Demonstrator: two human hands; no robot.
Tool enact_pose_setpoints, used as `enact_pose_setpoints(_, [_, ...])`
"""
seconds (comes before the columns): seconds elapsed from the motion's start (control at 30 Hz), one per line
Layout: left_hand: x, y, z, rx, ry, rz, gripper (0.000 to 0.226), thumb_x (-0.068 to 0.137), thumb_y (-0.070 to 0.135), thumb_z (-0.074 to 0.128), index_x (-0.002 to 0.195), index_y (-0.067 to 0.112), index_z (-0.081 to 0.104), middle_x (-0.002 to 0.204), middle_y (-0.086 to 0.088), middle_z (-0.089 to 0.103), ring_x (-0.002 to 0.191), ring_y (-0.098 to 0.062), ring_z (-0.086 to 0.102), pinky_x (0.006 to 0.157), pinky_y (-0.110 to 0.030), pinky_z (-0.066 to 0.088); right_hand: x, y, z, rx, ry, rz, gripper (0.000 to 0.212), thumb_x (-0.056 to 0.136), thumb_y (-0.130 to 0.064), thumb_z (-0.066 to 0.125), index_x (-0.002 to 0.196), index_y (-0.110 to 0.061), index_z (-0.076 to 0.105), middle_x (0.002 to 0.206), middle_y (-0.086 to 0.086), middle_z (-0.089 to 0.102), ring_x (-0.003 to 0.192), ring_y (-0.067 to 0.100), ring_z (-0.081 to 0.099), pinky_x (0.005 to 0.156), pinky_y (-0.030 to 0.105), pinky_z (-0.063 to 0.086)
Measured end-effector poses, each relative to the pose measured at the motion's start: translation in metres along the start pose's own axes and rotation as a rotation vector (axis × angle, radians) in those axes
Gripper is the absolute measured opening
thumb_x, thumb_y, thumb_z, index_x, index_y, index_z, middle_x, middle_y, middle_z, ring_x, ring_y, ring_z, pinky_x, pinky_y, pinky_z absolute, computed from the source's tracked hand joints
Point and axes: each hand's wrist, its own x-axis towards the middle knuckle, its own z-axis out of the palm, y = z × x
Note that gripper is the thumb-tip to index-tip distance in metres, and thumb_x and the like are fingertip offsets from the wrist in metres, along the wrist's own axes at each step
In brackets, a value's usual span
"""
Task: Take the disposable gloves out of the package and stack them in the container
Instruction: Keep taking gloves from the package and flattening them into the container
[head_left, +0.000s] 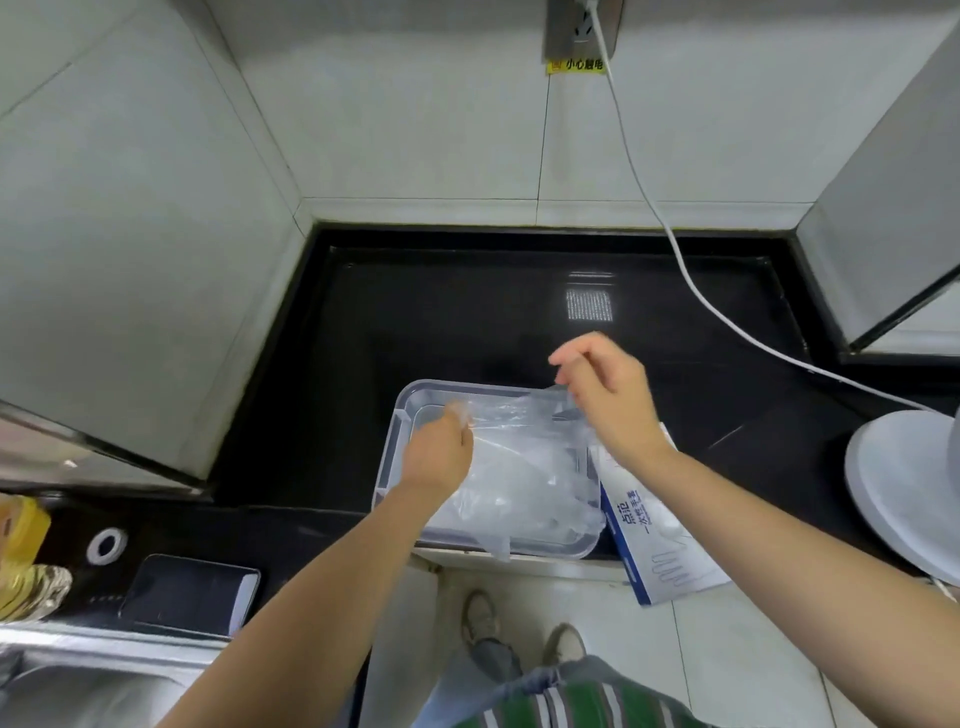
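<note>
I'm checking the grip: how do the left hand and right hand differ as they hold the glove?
The left hand is lower, over the container; the right hand is higher, near its far right corner. The left hand curls round the glove; the right hand pinches it. Both hold the same clear glove.

Place: you're in a kitchen
Counter: glossy black worktop (467, 322) under your grip
Walls: pale tiles (415, 130) beyond your grip
Sink: steel basin (104, 691) left of your left hand (436, 457), nearer you
</note>
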Motion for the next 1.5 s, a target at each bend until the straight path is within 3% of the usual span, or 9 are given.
enact_pose_setpoints(0.1, [0.002,-0.002,0.003,0.089,-0.022,-0.033,0.027,0.103,0.017,0.036,0.122,0.005,0.052,0.078,-0.002,0.055,0.061,-0.01,0.049,0.05,-0.017,0.034,-0.009,0.014,0.039,-0.167,-0.403,0.069,0.021,0.097,-0.01,0.053,0.093,-0.024,0.067,0.08,0.001,0.066,0.077,0.025,0.063,0.073,0.037,0.054])
enact_pose_setpoints(0.2, [0.007,-0.01,0.009,0.162,-0.086,-0.075,0.032,0.103,0.019,0.037,0.131,0.006,0.046,0.093,-0.009,0.06,0.076,-0.018,0.054,0.062,-0.027,0.042,-0.014,0.051,0.062,-0.518,-0.699,0.31,0.038,0.097,-0.016,0.053,0.135,-0.025,0.051,0.11,0.007,0.066,0.096,0.024,0.062,0.088,0.033,0.051])
enact_pose_setpoints(0.37, [0.011,-0.015,0.016,0.345,-0.039,-0.053,0.049,0.092,0.018,0.059,0.135,0.014,0.035,0.125,-0.008,0.051,0.102,-0.022,0.057,0.084,-0.029,0.053,-0.018,0.076,0.079,-0.736,-0.855,0.455,0.073,0.099,-0.024,0.05,0.155,-0.035,0.004,0.126,0.008,0.057,0.102,0.022,0.055,0.093,0.031,0.046])
enact_pose_setpoints(0.53, [0.016,0.001,0.026,0.459,-0.034,0.24,0.053,0.081,-0.003,0.061,0.129,0.012,0.045,0.119,-0.011,0.052,0.105,-0.028,0.056,0.083,-0.033,0.047,-0.017,0.089,0.091,-0.828,-0.922,0.462,0.082,0.094,-0.01,0.05,0.157,-0.03,0.002,0.135,0.011,0.051,0.102,0.025,0.059,0.087,0.032,0.05])
enact_pose_setpoints(0.67, [0.021,-0.011,0.039,0.342,-0.499,-0.086,0.086,0.087,0.018,0.065,0.152,0.019,0.009,0.15,-0.013,0.026,0.131,-0.031,0.043,0.097,-0.035,0.045,-0.016,0.091,0.09,-0.674,-0.847,0.523,0.068,0.1,-0.031,0.05,0.156,-0.034,0.013,0.143,0.009,0.046,0.122,0.029,0.052,0.105,0.036,0.043])
enact_pose_setpoints(0.93, [0.022,-0.034,0.05,0.426,-0.508,-0.111,0.101,0.087,0.017,0.065,0.15,0.039,-0.01,0.159,-0.014,-0.005,0.137,-0.036,0.033,0.098,-0.041,0.045,-0.022,0.094,0.083,-0.858,-0.838,0.501,0.075,0.094,-0.033,0.057,0.155,-0.026,0.013,0.145,0.007,0.042,0.127,0.028,0.047,0.101,0.033,0.043])
enact_pose_setpoints(1.2, [0.008,-0.017,0.024,0.495,-0.284,0.086,0.053,0.096,0.029,0.052,0.144,0.018,0.033,0.132,-0.01,0.052,0.114,-0.028,0.057,0.091,-0.035,0.049,0.0,0.04,0.045,-0.319,-0.441,0.195,0.027,0.096,-0.004,0.052,0.11,-0.018,0.071,0.08,-0.017,0.064,0.072,0.006,0.06,0.069,0.025,0.051])
enact_pose_setpoints(1.3, [0.001,0.012,0.014,0.427,-0.083,0.164,0.024,0.098,0.023,0.045,0.115,0.015,0.06,0.109,-0.006,0.067,0.094,-0.023,0.064,0.077,-0.03,0.05,0.006,0.028,0.013,-0.23,-0.233,0.12,0.027,0.094,-0.002,0.051,0.096,-0.017,0.073,0.076,-0.005,0.068,0.064,0.001,0.059,0.061,0.014,0.047])
enact_pose_setpoints(1.5, [-0.023,0.089,0.017,0.221,0.01,0.322,0.021,0.098,0.025,0.046,0.099,0.016,0.064,0.087,-0.004,0.069,0.073,-0.02,0.06,0.063,-0.028,0.047,-0.018,0.053,-0.062,-0.441,-0.056,0.253,0.023,0.091,-0.006,0.052,0.086,-0.018,0.071,0.066,-0.006,0.064,0.061,0.011,0.057,0.059,0.023,0.044])
